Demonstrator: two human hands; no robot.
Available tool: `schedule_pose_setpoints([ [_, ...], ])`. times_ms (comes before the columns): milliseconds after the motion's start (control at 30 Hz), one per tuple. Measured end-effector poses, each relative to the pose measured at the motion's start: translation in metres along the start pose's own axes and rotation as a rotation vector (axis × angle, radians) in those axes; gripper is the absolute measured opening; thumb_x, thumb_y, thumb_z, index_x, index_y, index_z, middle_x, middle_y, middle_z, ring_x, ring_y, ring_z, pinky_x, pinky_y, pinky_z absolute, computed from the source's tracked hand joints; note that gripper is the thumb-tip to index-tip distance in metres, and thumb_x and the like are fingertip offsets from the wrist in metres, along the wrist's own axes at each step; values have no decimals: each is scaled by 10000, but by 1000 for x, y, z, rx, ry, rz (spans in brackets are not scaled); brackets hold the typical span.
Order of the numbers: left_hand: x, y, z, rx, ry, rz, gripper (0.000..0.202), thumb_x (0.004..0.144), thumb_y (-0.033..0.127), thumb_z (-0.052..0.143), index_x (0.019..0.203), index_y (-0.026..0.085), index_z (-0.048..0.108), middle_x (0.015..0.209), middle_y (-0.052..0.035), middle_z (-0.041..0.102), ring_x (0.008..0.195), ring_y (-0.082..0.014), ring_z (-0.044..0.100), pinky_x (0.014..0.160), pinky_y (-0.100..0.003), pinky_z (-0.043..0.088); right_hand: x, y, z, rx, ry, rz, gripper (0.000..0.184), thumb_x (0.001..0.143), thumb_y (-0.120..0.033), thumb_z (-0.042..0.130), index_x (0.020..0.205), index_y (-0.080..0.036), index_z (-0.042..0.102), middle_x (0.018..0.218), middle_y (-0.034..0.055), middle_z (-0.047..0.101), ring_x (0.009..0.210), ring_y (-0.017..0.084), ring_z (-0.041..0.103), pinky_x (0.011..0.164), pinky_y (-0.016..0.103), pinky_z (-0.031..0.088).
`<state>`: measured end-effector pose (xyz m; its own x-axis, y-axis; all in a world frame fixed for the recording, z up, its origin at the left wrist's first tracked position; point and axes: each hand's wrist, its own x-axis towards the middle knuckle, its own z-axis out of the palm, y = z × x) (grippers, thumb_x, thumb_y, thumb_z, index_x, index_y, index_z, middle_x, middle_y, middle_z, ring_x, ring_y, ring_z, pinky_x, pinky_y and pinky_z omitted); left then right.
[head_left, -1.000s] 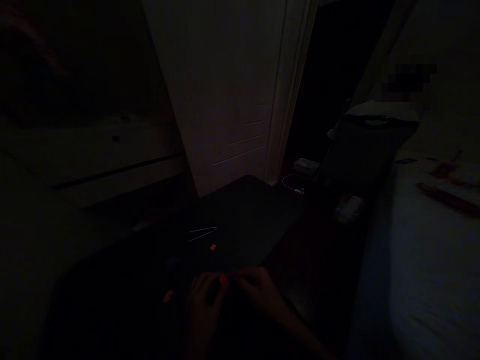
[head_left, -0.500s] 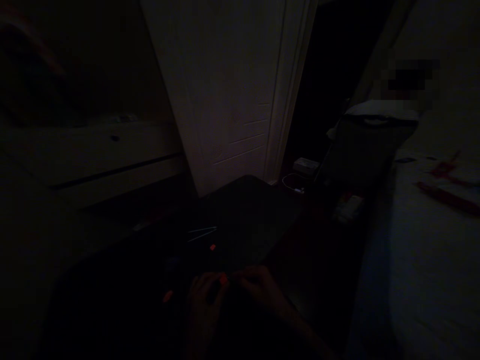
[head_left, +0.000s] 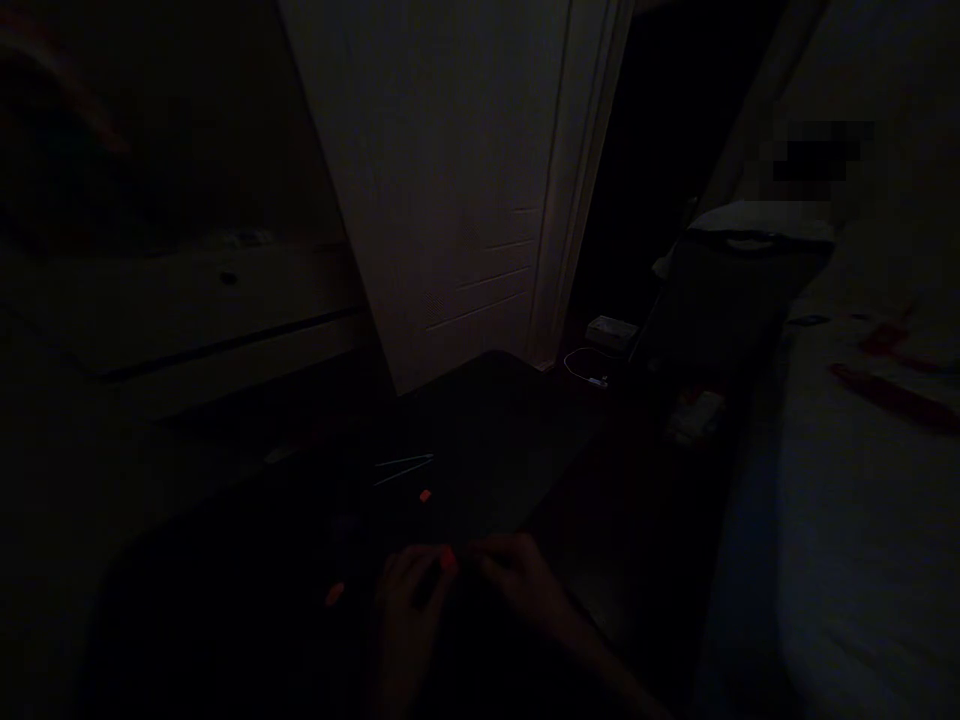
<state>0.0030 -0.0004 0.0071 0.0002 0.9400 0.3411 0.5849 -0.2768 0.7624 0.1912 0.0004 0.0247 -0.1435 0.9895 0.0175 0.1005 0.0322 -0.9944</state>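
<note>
The room is very dark. My left hand (head_left: 409, 595) and my right hand (head_left: 517, 580) meet low in the middle over a dark surface (head_left: 495, 430). Both have their fingers curled and pinched together round a small orange piece (head_left: 448, 561) held between them. Another small orange piece (head_left: 425, 495) lies on the surface just beyond the hands, and a third orange piece (head_left: 335, 593) lies to the left of my left hand. Two thin pale rods (head_left: 405, 466) lie farther back on the surface.
A pale door (head_left: 450, 180) stands behind the surface, with a low pale drawer unit (head_left: 187, 310) to its left. A bed with light bedding (head_left: 862, 450) and red items fills the right. A small box and a white cable (head_left: 600, 350) lie on the floor.
</note>
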Motion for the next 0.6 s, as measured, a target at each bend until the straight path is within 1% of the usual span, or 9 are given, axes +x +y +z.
schedule_pose_setpoints([
  [100,1,1,-1,4,-3,10,425,930,664,624,923,295,834,959,-59,814,929,-290,756,858,-467,627,1,4,-2,-5,-14,11,362,930,-477,651,1004,-210,885,990,86,856,951,309,796,888,386,604],
  [200,1,0,0,8,20,21,450,926,683,619,919,291,839,940,-63,816,911,-290,757,838,-462,634,1,4,-6,-23,-42,25,344,910,-442,650,990,-205,886,995,82,858,944,309,799,880,383,604],
  [300,2,-1,1,7,33,36,447,936,676,612,928,293,843,934,-63,816,899,-281,758,821,-447,641,-2,0,-9,-24,13,44,311,896,-413,662,970,-211,888,988,70,859,955,296,796,891,362,604],
  [400,2,0,0,19,35,45,439,944,667,604,937,300,846,940,-60,817,905,-280,759,817,-441,646,-3,-2,-6,-22,63,38,332,908,-435,660,989,-206,887,1000,79,857,977,298,792,915,369,605],
  [500,2,0,-1,24,16,43,390,946,625,624,944,303,844,954,-55,819,918,-281,762,829,-440,645,-2,-1,-1,-1,49,3,375,929,-484,654,1013,-199,883,1030,95,853,990,308,791,929,388,607],
  [600,1,-2,-1,28,0,40,345,958,579,625,971,312,842,979,-52,821,943,-286,760,847,-448,643,-2,-2,1,4,31,-12,366,950,-487,643,1007,-217,883,1026,86,853,983,305,793,928,388,607],
])
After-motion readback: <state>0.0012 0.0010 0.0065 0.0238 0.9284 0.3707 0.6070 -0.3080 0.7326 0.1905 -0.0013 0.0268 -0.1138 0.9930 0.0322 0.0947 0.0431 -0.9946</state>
